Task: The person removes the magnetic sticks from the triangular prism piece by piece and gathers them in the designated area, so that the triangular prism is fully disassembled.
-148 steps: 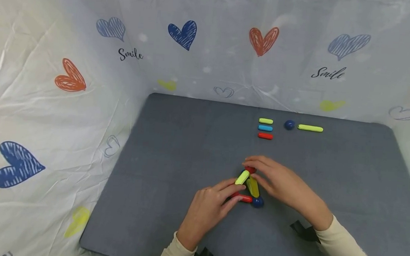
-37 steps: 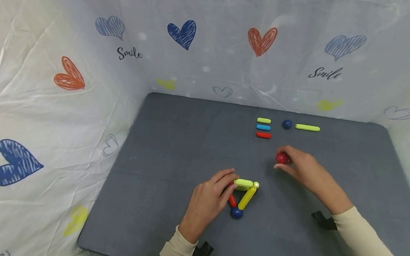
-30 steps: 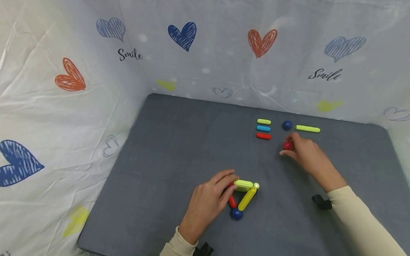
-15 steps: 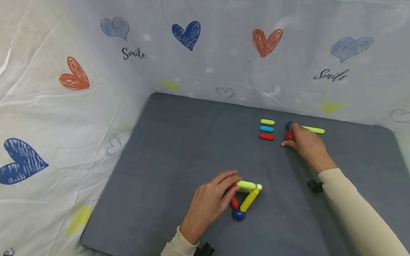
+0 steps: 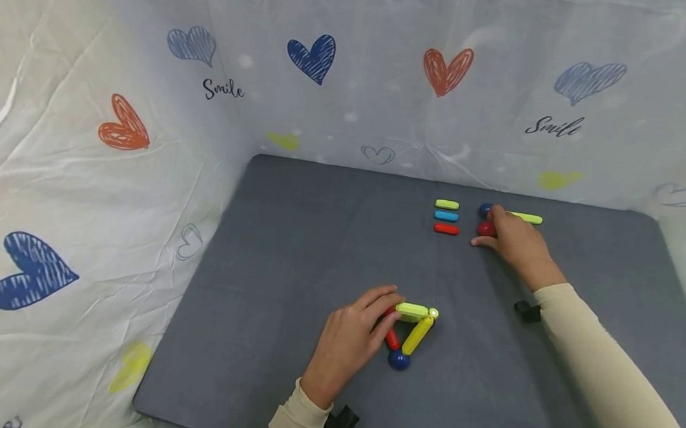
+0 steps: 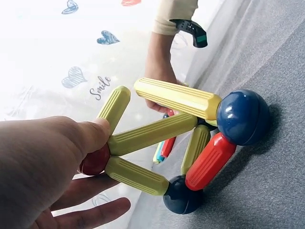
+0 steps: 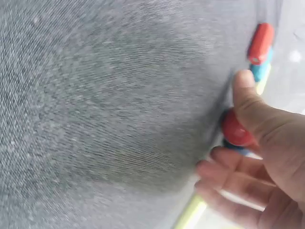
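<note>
My left hand [image 5: 353,337] pinches the red ball [image 6: 95,161] at the top of a small frame of magnetic sticks and balls. Yellow-green sticks [image 6: 152,133] fan out from that ball. The frame's lower part has a red stick [image 6: 210,162], a yellow stick [image 6: 176,98] and blue balls [image 6: 243,117]. One yellow-green stick [image 6: 114,109] sticks up with a free end. At the back right, my right hand [image 5: 519,242] has its thumb and fingers spread around another red ball [image 7: 236,128], which sits on the mat in front of a blue ball [image 5: 485,210].
Short yellow-green [image 5: 447,204], light-blue [image 5: 446,216] and red [image 5: 446,229] sticks lie in a row left of the right hand. A longer yellow-green stick [image 5: 526,218] lies beyond its fingers. The grey mat [image 5: 295,237] ends at a heart-printed sheet [image 5: 379,80].
My right hand has carried the red ball from the frame to the back right, beside the blue ball, and its fingers have loosened. My left hand has stayed on the frame, which was turned earlier.
</note>
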A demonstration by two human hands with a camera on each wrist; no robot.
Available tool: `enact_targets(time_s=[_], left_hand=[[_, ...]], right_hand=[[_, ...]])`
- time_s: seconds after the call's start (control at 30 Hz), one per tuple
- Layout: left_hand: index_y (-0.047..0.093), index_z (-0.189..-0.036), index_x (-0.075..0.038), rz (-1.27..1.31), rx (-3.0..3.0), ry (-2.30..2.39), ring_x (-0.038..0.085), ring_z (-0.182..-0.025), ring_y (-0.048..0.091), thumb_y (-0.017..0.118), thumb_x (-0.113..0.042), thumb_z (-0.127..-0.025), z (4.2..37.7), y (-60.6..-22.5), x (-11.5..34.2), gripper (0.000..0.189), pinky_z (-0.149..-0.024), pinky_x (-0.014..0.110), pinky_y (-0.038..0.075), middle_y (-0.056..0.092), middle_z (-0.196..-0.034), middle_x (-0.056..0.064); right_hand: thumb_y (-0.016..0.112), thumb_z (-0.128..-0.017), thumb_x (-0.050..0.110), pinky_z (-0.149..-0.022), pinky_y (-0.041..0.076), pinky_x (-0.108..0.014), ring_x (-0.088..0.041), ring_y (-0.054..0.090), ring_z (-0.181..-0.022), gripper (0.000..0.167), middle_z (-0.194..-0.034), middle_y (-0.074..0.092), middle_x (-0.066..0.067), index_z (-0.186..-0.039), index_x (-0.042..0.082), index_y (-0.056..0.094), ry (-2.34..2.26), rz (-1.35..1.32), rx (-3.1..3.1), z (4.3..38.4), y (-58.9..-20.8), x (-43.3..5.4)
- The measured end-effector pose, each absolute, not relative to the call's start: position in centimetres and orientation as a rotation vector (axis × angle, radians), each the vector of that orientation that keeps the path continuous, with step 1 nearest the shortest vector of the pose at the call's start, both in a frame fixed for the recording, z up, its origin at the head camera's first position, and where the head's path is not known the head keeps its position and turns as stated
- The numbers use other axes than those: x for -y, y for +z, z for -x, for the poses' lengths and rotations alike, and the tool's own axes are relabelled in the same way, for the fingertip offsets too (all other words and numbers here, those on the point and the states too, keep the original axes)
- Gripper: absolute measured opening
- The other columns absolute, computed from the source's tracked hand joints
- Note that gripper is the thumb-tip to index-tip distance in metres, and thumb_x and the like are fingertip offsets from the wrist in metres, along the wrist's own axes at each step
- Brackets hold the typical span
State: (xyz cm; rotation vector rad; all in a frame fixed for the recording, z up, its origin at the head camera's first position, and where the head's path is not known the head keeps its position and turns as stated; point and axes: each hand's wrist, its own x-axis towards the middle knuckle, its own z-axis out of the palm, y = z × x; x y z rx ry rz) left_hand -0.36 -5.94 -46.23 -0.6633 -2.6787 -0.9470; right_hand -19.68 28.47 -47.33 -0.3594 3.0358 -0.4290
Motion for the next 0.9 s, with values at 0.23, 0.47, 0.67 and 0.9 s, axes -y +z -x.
enact_targets(time_s=[0.23, 0.47, 0.67, 0.9], left_hand=[[0.073, -0.132, -0.025, 0.673, 2.684, -0.942, 0.004, -0.072, 0.068, 0.075, -0.03, -0.102, 0.4, -46.4, 5.9, 0.03, -0.06, 0.013, 0.049, 0.065, -0.142, -0.005], [0.073, -0.132, -0.025, 0.66, 2.684, -0.921, 0.005, -0.071, 0.068, 0.075, -0.03, -0.102, 0.5, -46.3, 6.0, 0.031, -0.059, 0.014, 0.05, 0.066, -0.141, -0.004], [0.073, -0.131, -0.023, 0.661, 2.668, -0.942, 0.006, -0.067, 0.067, 0.076, -0.027, -0.101, 0.5, -46.2, 6.0, 0.031, -0.057, 0.017, 0.05, 0.066, -0.141, -0.003], [0.072, -0.134, -0.022, 0.65, 2.664, -0.943, 0.007, -0.065, 0.065, 0.077, -0.027, -0.1, 0.5, -46.3, 5.9, 0.034, -0.056, 0.018, 0.051, 0.067, -0.14, -0.002]], right_hand=[[0.085, -0.093, 0.034, -0.055, 0.052, -0.046, -0.023, 0.062, -0.066, 0.055, -0.087, 0.069, -0.013, -0.126, 0.0, 0.059, -0.455, 0.375, -3.104, 15.4, -43.3, -26.8], [0.081, -0.097, 0.035, -0.072, 0.06, -0.045, -0.018, 0.071, -0.087, 0.035, -0.099, 0.074, -0.003, -0.119, 0.012, 0.069, -0.656, 0.69, -3.065, 8.7, -40.1, -22.1], [0.085, -0.093, 0.033, -0.077, 0.061, -0.04, -0.013, 0.071, -0.092, 0.035, -0.105, 0.074, 0.001, -0.118, 0.014, 0.07, -0.711, 0.878, -3.006, 5.3, -40.5, -19.6], [0.085, -0.092, 0.031, -0.085, 0.06, -0.041, -0.017, 0.071, -0.099, 0.033, -0.11, 0.074, 0.001, -0.117, 0.015, 0.072, -0.756, 0.99, -2.948, 3.7, -41.7, -18.1]])
